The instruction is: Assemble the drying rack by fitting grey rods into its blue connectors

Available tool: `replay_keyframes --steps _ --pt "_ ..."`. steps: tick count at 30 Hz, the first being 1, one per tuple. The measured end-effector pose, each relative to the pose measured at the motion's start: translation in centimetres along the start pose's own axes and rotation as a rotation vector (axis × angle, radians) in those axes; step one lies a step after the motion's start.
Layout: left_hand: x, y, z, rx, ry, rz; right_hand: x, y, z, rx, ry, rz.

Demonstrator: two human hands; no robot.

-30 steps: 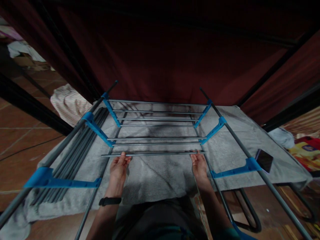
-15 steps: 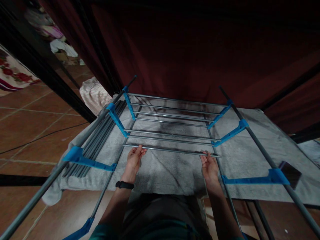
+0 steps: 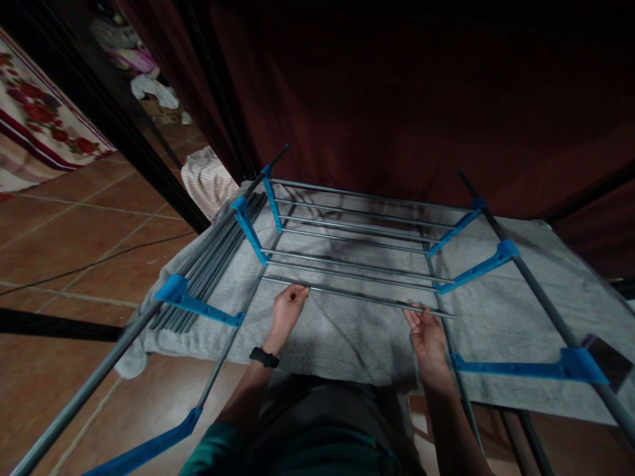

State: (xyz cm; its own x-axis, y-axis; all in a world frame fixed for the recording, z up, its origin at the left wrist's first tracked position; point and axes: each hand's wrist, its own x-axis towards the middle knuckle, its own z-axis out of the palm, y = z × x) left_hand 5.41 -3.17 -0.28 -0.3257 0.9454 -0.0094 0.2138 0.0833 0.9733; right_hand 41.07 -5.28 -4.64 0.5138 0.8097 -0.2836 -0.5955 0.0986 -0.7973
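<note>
A thin grey metal tube (image 3: 354, 296) lies crosswise between my two hands, in front of a part-built rack of grey tubes and blue plastic brackets. Near its left part, my left hand (image 3: 289, 305), with a black band on the wrist, pinches it between thumb and fingertips. Toward the right end, my right hand (image 3: 425, 328) has its fingers closed around the tube from below. Blue brackets (image 3: 481, 271) join the rack's side tubes, and several cross tubes (image 3: 357, 268) span the rack beyond the tube I hold.
A bundle of grey tubes (image 3: 213, 271) rests at the left on a grey cloth (image 3: 322, 344). A dark box-like object (image 3: 612, 363) sits at the right. Dark red curtain (image 3: 397, 99) hangs behind. A black cable (image 3: 99, 262) crosses the tiled floor.
My left hand has slid inward along the tube, away from its left end. My right hand still grips near the right end. The view has shifted slightly left.
</note>
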Motion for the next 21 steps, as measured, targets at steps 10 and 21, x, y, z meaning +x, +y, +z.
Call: replay_keyframes --steps 10,21 --pt "-0.2 1.0 -0.8 0.907 -0.217 0.755 -0.2 -0.4 0.4 -0.022 0.006 0.009" --pt "1.7 -0.8 -1.2 1.163 -0.323 0.744 0.0 -0.2 0.1 -0.011 0.006 -0.033"
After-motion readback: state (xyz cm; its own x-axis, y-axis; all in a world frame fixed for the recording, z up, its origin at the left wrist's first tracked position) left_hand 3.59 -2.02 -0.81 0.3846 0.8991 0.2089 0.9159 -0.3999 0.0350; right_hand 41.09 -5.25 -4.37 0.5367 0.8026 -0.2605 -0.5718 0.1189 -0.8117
